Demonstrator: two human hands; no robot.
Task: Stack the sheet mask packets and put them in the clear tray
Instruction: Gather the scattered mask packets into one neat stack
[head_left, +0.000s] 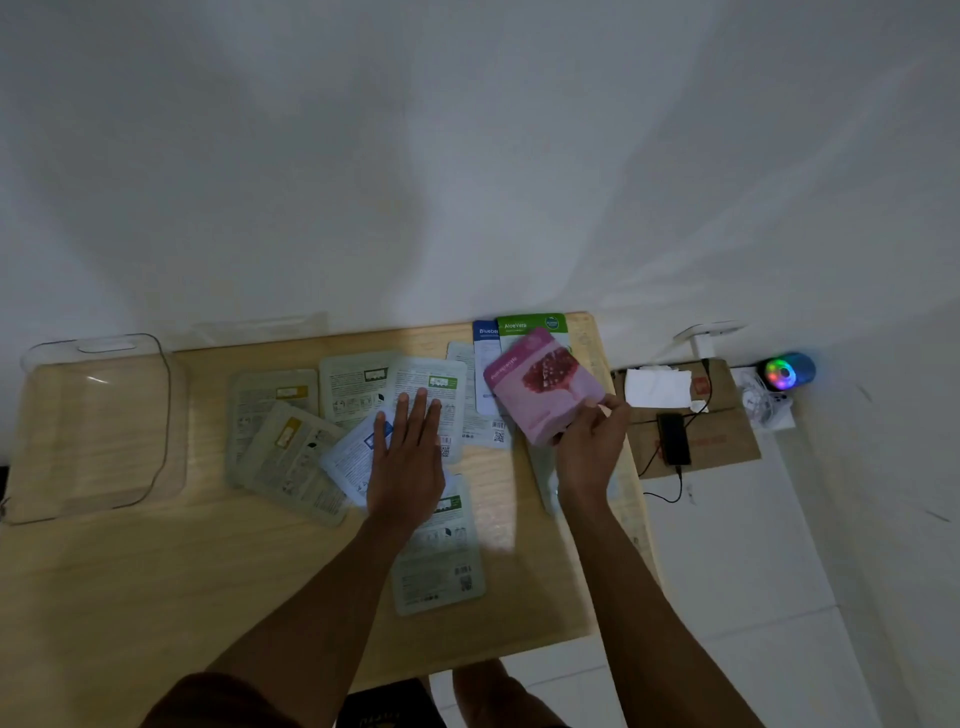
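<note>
Several sheet mask packets lie scattered, mostly face down, over the middle of a wooden table (156, 571). My left hand (408, 462) rests flat, fingers together, on a white and blue packet (353, 457) and a green-labelled packet (431, 384). My right hand (589, 441) holds a pink pomegranate packet (540, 387) by its lower corner, lifted and tilted above the table. Behind it lie a green aloe vera packet (530, 325) and a blue blueberry packet (485, 343). The clear tray (98, 421) stands at the table's left end, nothing visible in it.
To the right of the table, a cardboard sheet (727, 441) on the floor carries a black phone (674, 439) with a cable and a white tissue (657, 387). A glowing multicoloured speaker (784, 371) sits farther right. A white wall runs behind.
</note>
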